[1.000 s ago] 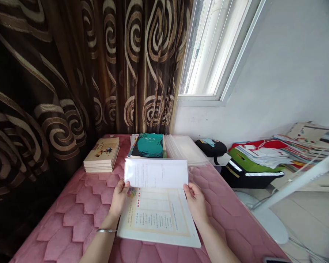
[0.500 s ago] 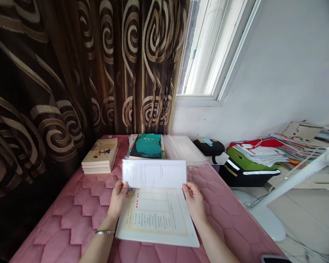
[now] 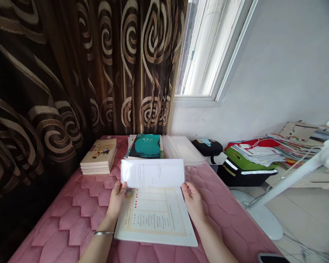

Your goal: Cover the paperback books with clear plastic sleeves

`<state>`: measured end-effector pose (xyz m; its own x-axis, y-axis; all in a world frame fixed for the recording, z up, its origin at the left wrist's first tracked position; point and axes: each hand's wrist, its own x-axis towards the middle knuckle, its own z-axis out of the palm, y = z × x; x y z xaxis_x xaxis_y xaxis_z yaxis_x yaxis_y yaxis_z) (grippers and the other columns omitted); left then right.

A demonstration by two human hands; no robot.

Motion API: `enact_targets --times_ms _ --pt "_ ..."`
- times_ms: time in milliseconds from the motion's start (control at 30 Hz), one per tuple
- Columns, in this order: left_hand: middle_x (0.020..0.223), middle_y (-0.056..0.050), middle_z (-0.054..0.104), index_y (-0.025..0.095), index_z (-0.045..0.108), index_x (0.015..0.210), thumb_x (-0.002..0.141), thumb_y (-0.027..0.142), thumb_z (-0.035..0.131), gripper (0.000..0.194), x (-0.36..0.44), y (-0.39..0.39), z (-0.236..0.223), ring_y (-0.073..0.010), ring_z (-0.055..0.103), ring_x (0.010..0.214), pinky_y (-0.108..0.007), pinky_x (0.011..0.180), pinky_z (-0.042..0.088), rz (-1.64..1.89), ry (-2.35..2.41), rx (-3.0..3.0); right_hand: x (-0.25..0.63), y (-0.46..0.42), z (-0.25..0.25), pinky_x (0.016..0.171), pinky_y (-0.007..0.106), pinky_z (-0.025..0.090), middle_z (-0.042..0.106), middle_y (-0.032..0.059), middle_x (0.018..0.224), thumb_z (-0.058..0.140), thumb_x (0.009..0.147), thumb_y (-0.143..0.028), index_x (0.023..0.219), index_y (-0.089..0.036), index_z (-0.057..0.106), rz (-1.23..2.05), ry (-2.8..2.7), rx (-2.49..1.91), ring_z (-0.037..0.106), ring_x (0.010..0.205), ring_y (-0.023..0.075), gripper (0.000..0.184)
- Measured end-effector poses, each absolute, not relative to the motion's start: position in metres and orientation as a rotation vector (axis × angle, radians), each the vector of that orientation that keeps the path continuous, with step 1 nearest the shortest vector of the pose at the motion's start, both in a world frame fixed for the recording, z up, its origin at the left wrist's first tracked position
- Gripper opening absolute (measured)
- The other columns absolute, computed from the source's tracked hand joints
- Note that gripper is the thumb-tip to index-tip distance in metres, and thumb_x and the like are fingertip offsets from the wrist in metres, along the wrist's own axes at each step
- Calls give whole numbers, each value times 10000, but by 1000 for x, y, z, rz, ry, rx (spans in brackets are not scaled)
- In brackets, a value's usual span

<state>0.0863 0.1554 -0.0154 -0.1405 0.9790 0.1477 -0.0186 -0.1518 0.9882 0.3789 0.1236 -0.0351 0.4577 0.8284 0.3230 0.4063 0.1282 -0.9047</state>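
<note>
An open book [image 3: 156,223] lies on the pink quilted bedding in front of me, its printed page facing up and turned sideways. Its far leaf [image 3: 150,173] is raised; it is white, with faint text and a glossy shine like clear plastic film. My left hand [image 3: 117,197] pinches the left edge of that leaf between thumb and fingers. On the opposite edge, my right hand [image 3: 192,200] grips it in the same way. Both hands are closed, and some fingertips are hidden behind the leaf. A metal bracelet [image 3: 104,233] circles my left wrist.
A stack of beige books [image 3: 101,155] stands at the far left. Beyond the raised leaf lie a teal book [image 3: 146,146] on other books and clear plastic covers [image 3: 182,149]. Right of the bed [image 3: 79,215] are a black-and-green box [image 3: 244,171] and a white fan [image 3: 265,219].
The whole view has shifted slightly, so things sit a little farther left. Both hands keep their hold on the raised leaf, and the book stays in place.
</note>
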Motion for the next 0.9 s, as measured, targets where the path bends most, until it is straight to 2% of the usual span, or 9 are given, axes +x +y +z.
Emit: enact_targets --times_ms 67,267,700,767,900 --pt "710 14 573 204 504 733 724 664 620 474 86 155 -15 -149 518 673 -257 634 437 1443 1205 1237 379 123 -37 784 328 472 636 83 954 496 803 -629 883 -220 619 442 -1138 -1490 585 904 239 434" --pt "667 22 557 205 496 708 722 675 612 484 86 157 -16 -141 510 628 -254 596 432 1455 1216 1262 382 127 -40 728 322 475 624 54 817 485 794 -631 741 -229 613 407 -1148 -1530 578 789 222 425" --pt "694 -4 602 193 541 728 669 701 644 521 88 157 -13 -170 552 659 -277 625 459 1469 1213 1228 383 132 -32 754 370 479 656 69 742 480 776 -675 697 -227 650 305 -1179 -1520 590 813 261 486" --pt "696 -13 613 192 545 729 670 701 644 522 88 158 -14 -180 564 662 -288 630 466 1475 1225 1236 381 131 -30 756 367 493 669 73 772 510 765 -664 738 -222 670 339 -1163 -1494 601 830 262 471" --pt "711 -37 631 188 543 744 715 712 581 526 87 161 -21 -196 584 669 -310 634 479 1479 1283 1342 374 126 -23 767 332 518 712 73 919 593 770 -593 938 -216 671 497 -1185 -1343 638 900 253 421"
